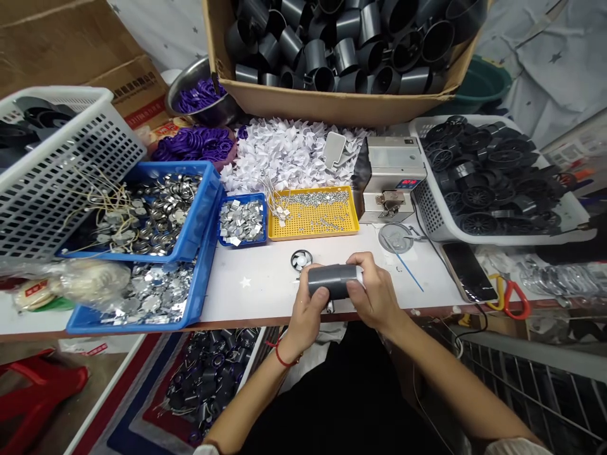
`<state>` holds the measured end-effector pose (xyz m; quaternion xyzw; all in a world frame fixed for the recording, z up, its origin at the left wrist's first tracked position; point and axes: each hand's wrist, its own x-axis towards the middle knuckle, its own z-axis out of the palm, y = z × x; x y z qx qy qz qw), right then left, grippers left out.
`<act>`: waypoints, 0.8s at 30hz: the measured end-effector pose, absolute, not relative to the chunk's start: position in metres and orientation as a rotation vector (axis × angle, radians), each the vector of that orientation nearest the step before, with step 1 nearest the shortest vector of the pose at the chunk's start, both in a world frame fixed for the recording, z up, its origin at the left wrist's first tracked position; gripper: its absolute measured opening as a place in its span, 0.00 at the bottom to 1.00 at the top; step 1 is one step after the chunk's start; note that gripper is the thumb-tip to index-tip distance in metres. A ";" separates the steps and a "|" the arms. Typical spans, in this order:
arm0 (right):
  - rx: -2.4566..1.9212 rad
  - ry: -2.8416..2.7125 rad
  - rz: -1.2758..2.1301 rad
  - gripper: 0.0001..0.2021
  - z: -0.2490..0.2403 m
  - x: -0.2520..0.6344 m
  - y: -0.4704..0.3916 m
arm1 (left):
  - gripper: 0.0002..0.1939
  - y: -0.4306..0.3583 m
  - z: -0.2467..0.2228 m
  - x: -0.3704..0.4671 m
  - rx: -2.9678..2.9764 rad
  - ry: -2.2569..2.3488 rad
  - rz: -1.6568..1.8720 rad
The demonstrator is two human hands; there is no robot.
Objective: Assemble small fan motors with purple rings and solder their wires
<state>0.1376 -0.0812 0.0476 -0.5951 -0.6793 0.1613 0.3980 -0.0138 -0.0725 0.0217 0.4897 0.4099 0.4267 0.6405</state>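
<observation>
A dark grey plastic cylinder (334,282) lies level between my two hands above the front of the white table. My left hand (306,319) grips its left end, thumb on the near side. Around the right end, the fingers of my right hand (374,292) are closed, and a bit of a white part (359,275) shows there beside the thumb. Below the cylinder a small shiny piece (330,307) peeks out; its kind is unclear. Just behind my left hand, a small black ring with white fan blades (301,260) rests on the table.
Behind are a yellow tray (313,235) of small metal parts, a small blue tray (243,242) and a metal device (396,165) with a red display. A cardboard box (332,109) holds grey housings. Right: a white basket (429,215), a phone (469,272), scissors (516,299).
</observation>
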 end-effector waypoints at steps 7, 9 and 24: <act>-1.384 -1.205 0.971 0.25 0.021 0.129 -0.082 | 0.27 -0.063 0.036 -0.034 1.329 0.920 0.685; -1.256 -0.835 1.307 0.27 0.015 0.124 -0.078 | 0.34 -0.052 0.040 -0.044 1.436 0.777 0.623; -0.714 -0.135 2.204 0.21 0.006 0.107 -0.094 | 0.20 -0.048 0.035 -0.011 1.547 0.738 0.880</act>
